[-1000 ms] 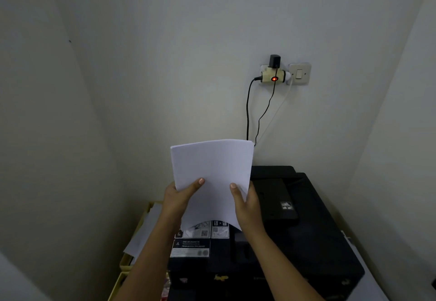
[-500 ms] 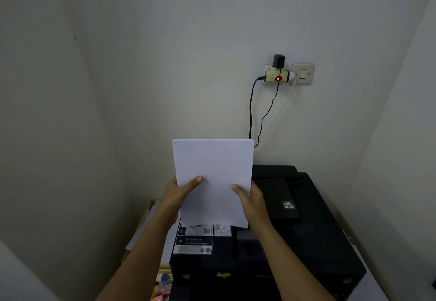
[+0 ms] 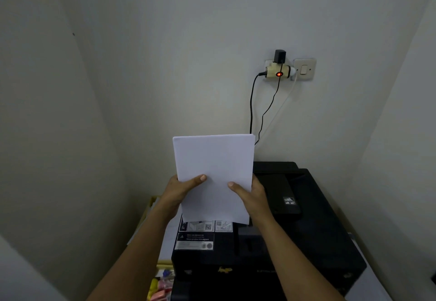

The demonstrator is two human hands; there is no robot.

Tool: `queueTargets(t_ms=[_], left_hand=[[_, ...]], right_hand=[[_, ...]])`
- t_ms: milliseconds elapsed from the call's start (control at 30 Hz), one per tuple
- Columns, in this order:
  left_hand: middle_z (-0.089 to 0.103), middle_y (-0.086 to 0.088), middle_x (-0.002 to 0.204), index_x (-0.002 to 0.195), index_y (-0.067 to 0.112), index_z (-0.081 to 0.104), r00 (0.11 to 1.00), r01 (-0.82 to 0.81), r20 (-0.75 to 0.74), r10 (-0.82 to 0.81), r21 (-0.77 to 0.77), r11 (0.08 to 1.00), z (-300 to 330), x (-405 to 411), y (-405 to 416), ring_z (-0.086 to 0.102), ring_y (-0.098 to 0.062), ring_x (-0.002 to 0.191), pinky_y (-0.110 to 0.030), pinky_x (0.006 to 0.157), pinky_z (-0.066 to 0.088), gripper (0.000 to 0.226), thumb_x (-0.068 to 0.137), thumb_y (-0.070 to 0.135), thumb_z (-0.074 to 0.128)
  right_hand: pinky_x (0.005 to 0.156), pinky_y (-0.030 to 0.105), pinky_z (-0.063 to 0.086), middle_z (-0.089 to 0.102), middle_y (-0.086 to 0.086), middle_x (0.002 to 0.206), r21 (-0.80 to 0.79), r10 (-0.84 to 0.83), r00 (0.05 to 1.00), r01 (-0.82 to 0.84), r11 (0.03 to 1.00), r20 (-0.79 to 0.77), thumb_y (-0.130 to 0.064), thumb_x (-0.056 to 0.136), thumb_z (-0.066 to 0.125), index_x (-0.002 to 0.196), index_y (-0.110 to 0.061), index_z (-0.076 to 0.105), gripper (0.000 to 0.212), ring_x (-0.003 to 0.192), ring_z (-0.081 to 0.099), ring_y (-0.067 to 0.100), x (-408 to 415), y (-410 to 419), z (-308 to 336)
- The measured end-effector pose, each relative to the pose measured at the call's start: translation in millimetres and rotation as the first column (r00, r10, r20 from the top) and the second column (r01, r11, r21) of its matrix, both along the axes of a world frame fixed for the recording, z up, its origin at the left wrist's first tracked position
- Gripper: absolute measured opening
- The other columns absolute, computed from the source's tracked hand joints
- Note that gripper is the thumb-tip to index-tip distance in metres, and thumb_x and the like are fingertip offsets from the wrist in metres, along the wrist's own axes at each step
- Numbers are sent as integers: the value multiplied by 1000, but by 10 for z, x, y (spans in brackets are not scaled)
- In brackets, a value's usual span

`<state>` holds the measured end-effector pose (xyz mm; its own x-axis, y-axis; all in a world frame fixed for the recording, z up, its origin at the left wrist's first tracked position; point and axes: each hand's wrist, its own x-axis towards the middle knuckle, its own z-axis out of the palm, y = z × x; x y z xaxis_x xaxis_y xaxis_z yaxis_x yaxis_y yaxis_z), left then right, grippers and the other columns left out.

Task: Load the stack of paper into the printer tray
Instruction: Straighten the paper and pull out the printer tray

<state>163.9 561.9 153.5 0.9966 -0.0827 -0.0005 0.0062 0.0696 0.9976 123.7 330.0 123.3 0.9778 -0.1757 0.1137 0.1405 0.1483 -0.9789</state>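
Between the two hands, a stack of paper (image 3: 213,173) is being held upright above the printer (image 3: 271,237). The left hand (image 3: 179,191) is being closed on the stack's lower left edge, thumb pressed across the front face; the right hand (image 3: 251,197) is being closed likewise on the lower right edge. The fingers behind the sheets are being hidden by the paper. The long axis of the stack is being kept near vertical, short edge downward, with the sheets squared and flat.

The bottom edge is being carried just above the label stickers (image 3: 200,236) on the printer's left rear portion, directly below the hands. The tray opening itself cannot be told apart from the dark body. Both hands are being kept about equally near to the printer, so neither is judged to lead. The coming move is judged to turn on lowering the stack straight down along its long axis.

Behind, cables (image 3: 251,112) are being fed from a wall socket (image 3: 278,71).
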Motion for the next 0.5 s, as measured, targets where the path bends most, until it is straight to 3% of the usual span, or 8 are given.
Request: queueTargets(t_ms=[133, 267, 500], left_hand=[[84, 7, 107, 110, 20, 79, 1000, 12, -28, -11, 12, 1000, 13, 12, 17, 75, -23, 110, -33, 87, 59, 32, 80, 21, 90], [84, 9, 104, 109, 21, 79, 1000, 2, -29, -1, 26, 1000, 12, 28, -3, 77, -18, 106, -30, 86, 60, 31, 80, 20, 90], [84, 9, 104, 110, 23, 77, 999, -23, -29, 24, 12, 1000, -44, 23, 49, 75, -20, 107, -33, 86, 60, 31, 81, 21, 90]], right_hand=[[92, 42, 64, 80, -3, 124, 10, 65, 998, -65, 998, -18, -23, 88, 90, 138, -28, 67, 56, 112, 78, 20, 34, -125, 53], [99, 44, 63, 81, -2, 124, -39, 124, 992, -124, 991, -23, -22, 91, 88, 135, -23, 70, 47, 115, 77, 21, 91, -105, 92], [97, 40, 64, 81, -3, 125, -37, 117, 993, -117, 992, -6, -23, 93, 85, 134, -24, 71, 44, 115, 77, 20, 82, -30, 75]])
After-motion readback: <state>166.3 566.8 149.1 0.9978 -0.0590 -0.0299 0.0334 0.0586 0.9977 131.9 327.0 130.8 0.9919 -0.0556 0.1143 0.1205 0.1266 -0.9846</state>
